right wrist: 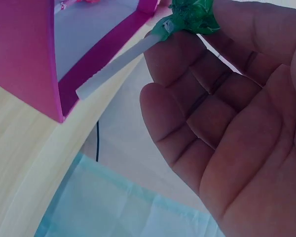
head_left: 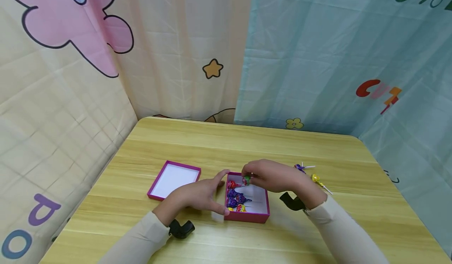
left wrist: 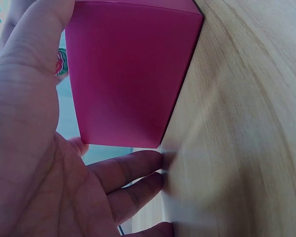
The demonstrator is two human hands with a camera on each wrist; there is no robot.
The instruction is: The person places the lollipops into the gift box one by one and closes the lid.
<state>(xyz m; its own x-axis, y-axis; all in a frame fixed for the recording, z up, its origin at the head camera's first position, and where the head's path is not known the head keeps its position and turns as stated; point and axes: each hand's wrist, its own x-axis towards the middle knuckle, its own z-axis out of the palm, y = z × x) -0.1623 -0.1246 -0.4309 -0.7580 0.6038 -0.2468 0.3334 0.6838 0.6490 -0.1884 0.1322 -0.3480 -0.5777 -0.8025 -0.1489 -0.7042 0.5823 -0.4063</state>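
The right hand (head_left: 270, 174) pinches the green lollipop (right wrist: 193, 16) by its head, a good hold: probably light, hard, slightly slippery. The left hand (head_left: 200, 193), spread wide, touches the box (head_left: 247, 217).

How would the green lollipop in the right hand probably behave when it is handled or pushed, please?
The green lollipop probably stays stiff, since its white stick looks straight. Its glossy, crinkled wrapper may slip slightly in the right hand. With a bulky head on a slim stick, it would likely roll in a curve.
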